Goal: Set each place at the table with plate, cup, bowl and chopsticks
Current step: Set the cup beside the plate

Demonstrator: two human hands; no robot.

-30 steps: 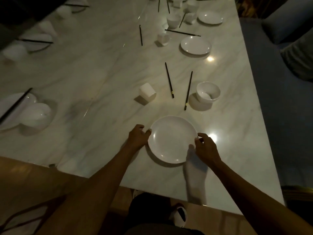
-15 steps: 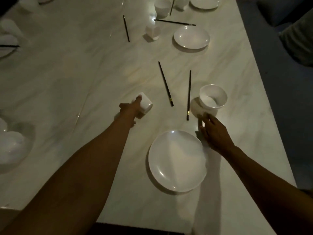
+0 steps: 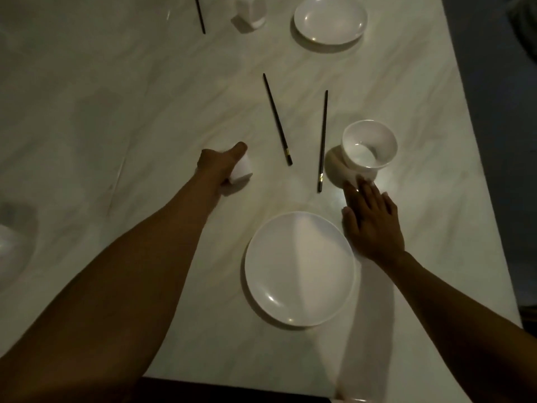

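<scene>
While the left hand (image 3: 219,164) gripped the small white cup (image 3: 242,172) on the marble table (image 3: 116,112), the right hand (image 3: 372,225) lay flat with fingers straight, its fingertips (image 3: 361,184) at the base of the bowl (image 3: 369,148); actual contact could not be confirmed. The near plate (image 3: 299,269) sat just beside that hand. Two chopsticks (image 3: 277,119) lay apart between cup and bowl. A far plate (image 3: 330,18) and second cup (image 3: 251,10) stood beyond.
</scene>
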